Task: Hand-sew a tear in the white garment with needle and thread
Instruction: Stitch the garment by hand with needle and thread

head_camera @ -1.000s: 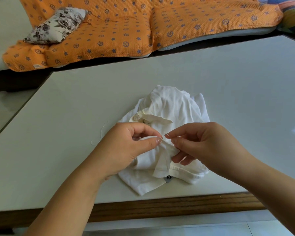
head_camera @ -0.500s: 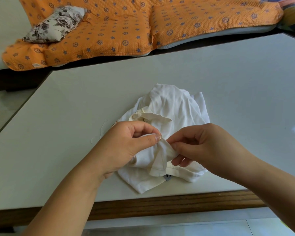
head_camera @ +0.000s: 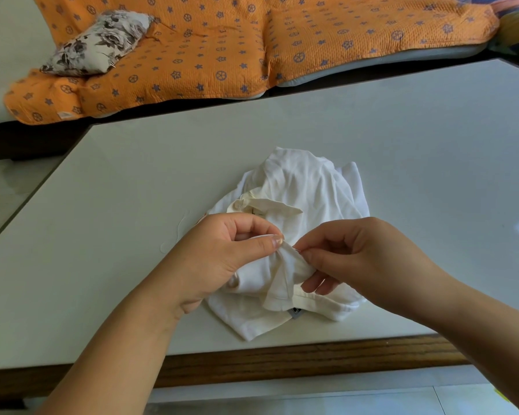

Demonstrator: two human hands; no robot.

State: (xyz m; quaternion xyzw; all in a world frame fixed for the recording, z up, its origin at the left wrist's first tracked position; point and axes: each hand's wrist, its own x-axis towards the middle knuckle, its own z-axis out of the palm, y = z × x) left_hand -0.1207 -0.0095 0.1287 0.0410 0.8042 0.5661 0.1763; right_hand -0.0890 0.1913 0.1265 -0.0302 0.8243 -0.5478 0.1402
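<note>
In the head view, the white garment [head_camera: 306, 187] lay crumpled on the desk [head_camera: 132, 205], close to its near wooden edge and directly in front of the person. Both hands were at its near part. The left hand [head_camera: 222, 253] was closed on the cloth: its thumb and forefinger pinched a raised fold [head_camera: 285, 274] at the top, and the other fingers were curled in. The right hand [head_camera: 360, 253] came from the other side, with thumb and forefinger pressed together right at the same top of the fold. Between these fingertips only a small dark glint showed, which I took for the needle [head_camera: 296, 250]; it was too small to be sure. The tear itself could not be seen.

The relation that mattered was this: the fold stood between the two hands, and its ridge ran from the pinch down toward the person. The needle seemed to lie across this ridge, from right to left. So the right hand was the nearer one to drive the stitch, and the left thumb tip was just beside the place where the point would come out. In my judgement, the next push had to go through the fold and not into that thumb.

A thin thread [head_camera: 178, 230] lay loose on the desk, to the left of the left hand.
</note>
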